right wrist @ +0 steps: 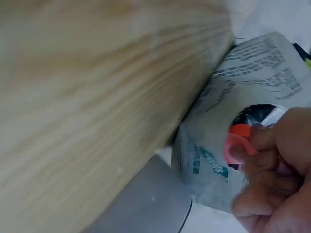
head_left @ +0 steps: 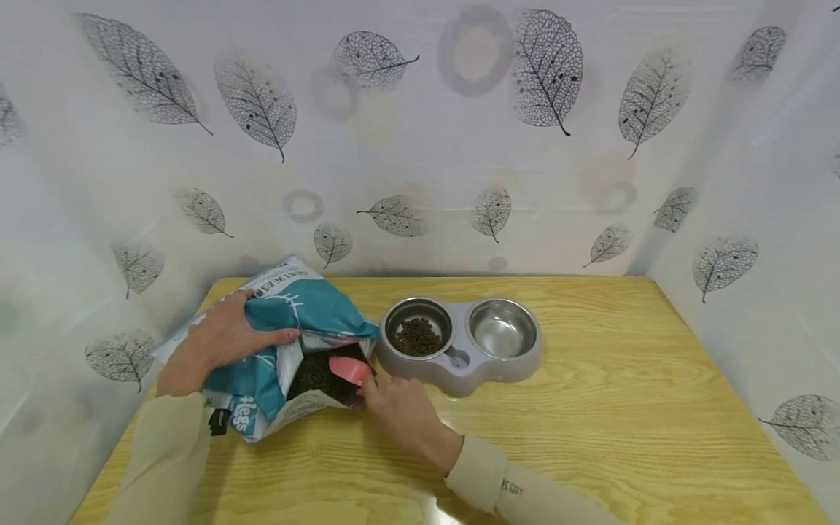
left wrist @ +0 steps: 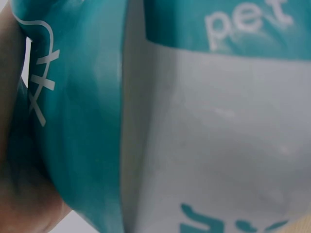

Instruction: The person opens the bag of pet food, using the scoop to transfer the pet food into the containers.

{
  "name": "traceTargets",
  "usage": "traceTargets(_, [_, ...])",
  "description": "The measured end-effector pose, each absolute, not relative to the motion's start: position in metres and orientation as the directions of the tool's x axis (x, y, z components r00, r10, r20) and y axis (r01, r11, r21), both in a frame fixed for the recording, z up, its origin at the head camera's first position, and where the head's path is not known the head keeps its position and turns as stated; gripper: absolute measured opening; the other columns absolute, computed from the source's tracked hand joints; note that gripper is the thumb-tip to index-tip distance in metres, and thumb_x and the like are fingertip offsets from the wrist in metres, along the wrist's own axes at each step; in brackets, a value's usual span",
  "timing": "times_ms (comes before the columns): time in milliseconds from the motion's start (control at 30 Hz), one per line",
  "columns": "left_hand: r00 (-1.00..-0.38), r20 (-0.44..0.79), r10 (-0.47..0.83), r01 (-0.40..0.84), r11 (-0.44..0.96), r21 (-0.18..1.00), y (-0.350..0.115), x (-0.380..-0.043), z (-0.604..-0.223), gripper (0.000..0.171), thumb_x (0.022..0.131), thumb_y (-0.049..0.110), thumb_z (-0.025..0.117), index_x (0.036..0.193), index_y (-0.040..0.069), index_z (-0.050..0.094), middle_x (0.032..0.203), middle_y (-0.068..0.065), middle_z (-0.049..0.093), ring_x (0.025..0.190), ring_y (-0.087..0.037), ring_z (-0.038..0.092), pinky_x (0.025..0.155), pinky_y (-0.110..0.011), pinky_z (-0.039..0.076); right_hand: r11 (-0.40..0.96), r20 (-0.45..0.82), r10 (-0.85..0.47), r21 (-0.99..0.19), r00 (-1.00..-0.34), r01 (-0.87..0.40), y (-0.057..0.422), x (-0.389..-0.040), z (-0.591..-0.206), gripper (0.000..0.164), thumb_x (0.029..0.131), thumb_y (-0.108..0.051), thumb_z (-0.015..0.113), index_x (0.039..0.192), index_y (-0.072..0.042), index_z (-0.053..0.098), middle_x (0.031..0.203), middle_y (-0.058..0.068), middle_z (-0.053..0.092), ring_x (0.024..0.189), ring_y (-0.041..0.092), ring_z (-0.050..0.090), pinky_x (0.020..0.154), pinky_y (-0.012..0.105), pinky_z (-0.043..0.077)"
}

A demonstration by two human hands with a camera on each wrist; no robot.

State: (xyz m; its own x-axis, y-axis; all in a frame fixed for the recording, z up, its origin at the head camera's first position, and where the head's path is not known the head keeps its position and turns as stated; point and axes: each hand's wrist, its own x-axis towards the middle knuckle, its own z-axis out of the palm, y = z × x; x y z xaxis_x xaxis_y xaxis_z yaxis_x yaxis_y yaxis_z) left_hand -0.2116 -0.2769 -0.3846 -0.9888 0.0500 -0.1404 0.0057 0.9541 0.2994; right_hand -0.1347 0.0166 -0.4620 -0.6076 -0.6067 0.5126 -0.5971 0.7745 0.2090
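A teal-and-white pet food bag (head_left: pixel 308 295) lies on its side at the table's left, its mouth facing right with dark kibble (head_left: pixel 313 375) inside. My left hand (head_left: pixel 219 335) grips the bag's upper side, thumb pointing toward the mouth; the left wrist view is mostly filled by the bag's printed panel (left wrist: pixel 218 121). In my right hand (head_left: pixel 403 408) is the handle of a pink scoop (head_left: pixel 349 370), whose head is inside the bag's mouth. The right wrist view shows fingers curled at the scoop's pink handle (right wrist: pixel 235 145), with the bag's printed side (right wrist: pixel 209 131) behind.
Right beside the bag's mouth stands a grey double-bowl feeder (head_left: pixel 459 372). Its left steel bowl (head_left: pixel 397 313) contains some brown kibble (head_left: pixel 418 337); the right steel bowl (head_left: pixel 502 332) shows bare metal. A leaf-patterned curtain (head_left: pixel 420 146) hangs behind the wooden table (head_left: pixel 623 408).
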Motion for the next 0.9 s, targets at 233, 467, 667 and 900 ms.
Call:
traceTargets(233, [-0.990,-0.136,0.048,0.007,0.956,0.292,-0.276,-0.212,-0.381,0.130,0.065,0.088,0.050,0.148,-0.006,0.016,0.144,-0.035,0.030,0.127,-0.054,0.033,0.096,-0.068,0.034,0.731,0.309,-0.490,-0.364,-0.815,-0.577,0.017,-0.143,-0.453,0.033,0.092,-0.027,0.060,0.061,-0.018,0.052,0.052,-0.009,0.046,0.047,0.006,0.045,0.042,0.020,0.031])
traceTargets(467, [-0.989,-0.142,0.048,0.004,0.956,0.295,-0.276,-0.211,-0.381,0.130,0.065,0.087,0.051,0.148,-0.007,0.016,0.144,-0.036,0.029,0.127,-0.054,0.032,0.097,-0.069,0.034,0.525,0.048,-0.459,-0.791,-0.887,-0.314,0.019,-0.151,-0.453,0.037,0.095,-0.024,0.057,0.063,-0.007,0.068,0.054,-0.004,0.056,0.048,0.001,0.036,0.046,0.016,0.028])
traceTargets(667, [-0.988,-0.145,0.044,0.000,0.956,0.294,-0.275,-0.211,-0.382,0.130,0.065,0.088,0.050,0.148,-0.007,0.016,0.144,-0.036,0.029,0.127,-0.054,0.033,0.096,-0.069,0.034,0.329,-0.171,-0.427,-0.944,-0.888,0.024,0.023,-0.148,-0.457,0.033,0.095,-0.029,0.057,0.081,-0.005,0.074,0.063,0.005,0.061,0.039,0.006,0.030,0.037,0.021,0.026])
traceTargets(900, [-0.988,-0.151,0.043,-0.003,0.956,0.294,-0.274,-0.210,-0.383,0.130,0.065,0.088,0.051,0.148,-0.006,0.015,0.144,-0.036,0.029,0.126,-0.054,0.034,0.093,-0.070,0.035,0.106,-0.351,-0.435,-0.935,-0.829,0.340,0.030,-0.142,-0.457,0.037,0.096,-0.032,0.056,0.090,0.002,0.069,0.057,-0.003,0.045,0.040,0.006,0.022,0.034,0.020,0.018])
